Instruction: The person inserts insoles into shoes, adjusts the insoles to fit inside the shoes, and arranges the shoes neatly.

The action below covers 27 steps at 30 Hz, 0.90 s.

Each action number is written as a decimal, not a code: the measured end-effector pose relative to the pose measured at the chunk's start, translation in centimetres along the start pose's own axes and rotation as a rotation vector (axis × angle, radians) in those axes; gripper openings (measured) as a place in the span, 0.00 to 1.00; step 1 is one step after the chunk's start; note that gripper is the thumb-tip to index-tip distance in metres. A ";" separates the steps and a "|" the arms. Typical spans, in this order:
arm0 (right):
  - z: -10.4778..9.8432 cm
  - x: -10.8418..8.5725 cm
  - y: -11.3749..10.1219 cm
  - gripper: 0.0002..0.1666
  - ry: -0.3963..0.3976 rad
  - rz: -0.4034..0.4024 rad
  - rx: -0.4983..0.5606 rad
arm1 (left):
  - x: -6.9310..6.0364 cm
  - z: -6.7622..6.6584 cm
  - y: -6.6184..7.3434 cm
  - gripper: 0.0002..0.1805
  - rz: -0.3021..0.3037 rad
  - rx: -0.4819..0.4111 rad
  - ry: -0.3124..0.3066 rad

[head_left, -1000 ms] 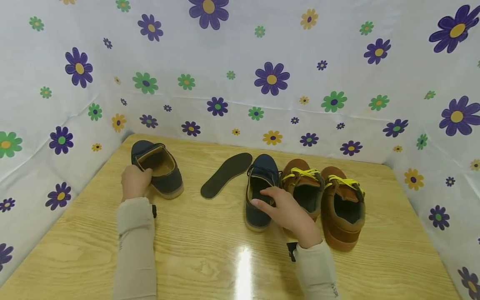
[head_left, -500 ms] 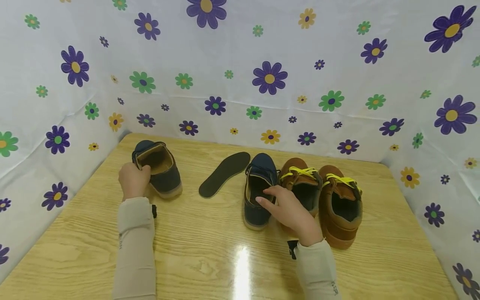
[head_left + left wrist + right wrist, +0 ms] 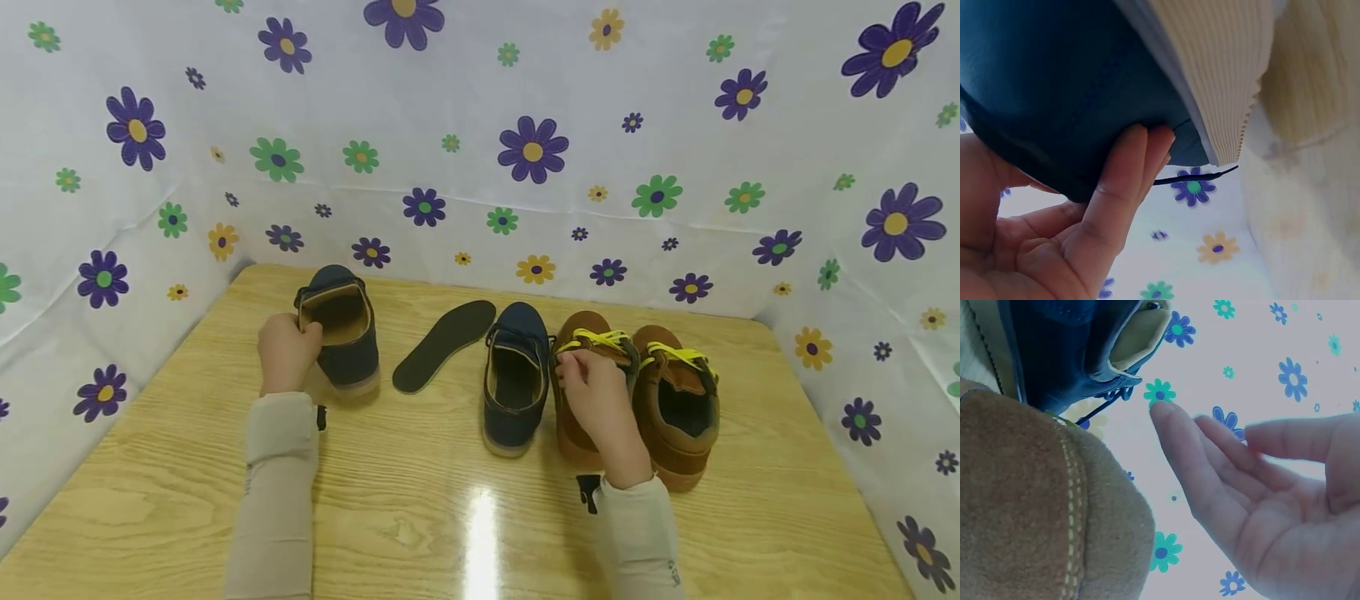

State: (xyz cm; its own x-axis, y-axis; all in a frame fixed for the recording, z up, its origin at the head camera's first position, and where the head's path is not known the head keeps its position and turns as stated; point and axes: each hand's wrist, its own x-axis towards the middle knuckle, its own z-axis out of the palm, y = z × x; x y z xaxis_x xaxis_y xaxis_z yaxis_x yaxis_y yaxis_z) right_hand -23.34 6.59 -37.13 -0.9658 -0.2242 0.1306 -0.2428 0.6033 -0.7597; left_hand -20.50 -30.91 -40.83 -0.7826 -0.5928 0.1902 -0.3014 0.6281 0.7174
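Observation:
My left hand (image 3: pixel 288 354) pinches the side of a navy lace-up shoe (image 3: pixel 348 362) at its opening, thumb inside. In the left wrist view, the fingers press the shoe's dark upper (image 3: pixel 1072 81) above its ribbed pale sole (image 3: pixel 1222 69); the shoe looks slightly raised off the table. My right hand (image 3: pixel 603 408) hovers over a brown shoe (image 3: pixel 573 433) with yellow laces, its fingers loosely bent and holding nothing. A matching navy shoe (image 3: pixel 517 425) stands left of it. Between the navy shoes lies a flat black insole (image 3: pixel 442 346).
Another brown shoe (image 3: pixel 678 458) with yellow laces stands at the right end of the row. All of it is on a wooden table (image 3: pixel 390 500), backed and flanked by a white flower-printed cloth (image 3: pixel 450 92).
My left hand has shifted the held navy shoe to the right and turned it straighter. My right hand has left the opening of the other navy shoe and moved right, over the brown shoe.

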 end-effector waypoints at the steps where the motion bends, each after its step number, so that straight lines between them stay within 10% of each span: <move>1: 0.0 0.0 -0.1 0.17 0.026 0.009 0.024 | -0.1 0.2 0.3 0.15 0.002 -0.002 -0.017; 10: 1.4 -0.9 -1.5 0.15 0.017 0.046 0.209 | -1.1 2.3 3.2 0.10 0.054 -0.013 -0.109; 16: 6.0 -2.9 -4.2 0.15 -0.129 -0.229 0.095 | -1.9 3.7 4.7 0.10 0.130 -0.009 -0.148; 21: 8.7 -3.4 -4.4 0.24 -0.072 -0.494 -0.145 | -2.5 4.8 5.8 0.10 0.195 -0.015 -0.181; 27: 9.4 -2.8 -3.7 0.30 -0.027 -0.605 -0.281 | -3.4 5.6 7.1 0.07 0.229 -0.014 -0.219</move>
State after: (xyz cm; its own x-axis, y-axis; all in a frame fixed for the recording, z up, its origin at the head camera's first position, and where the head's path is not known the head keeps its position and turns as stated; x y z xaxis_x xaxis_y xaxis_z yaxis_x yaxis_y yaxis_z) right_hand -18.86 -2.21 -40.66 -0.6498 -0.6031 0.4626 -0.7595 0.5406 -0.3620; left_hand -23.03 -21.64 -40.11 -0.9283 -0.3134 0.2000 -0.0977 0.7248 0.6820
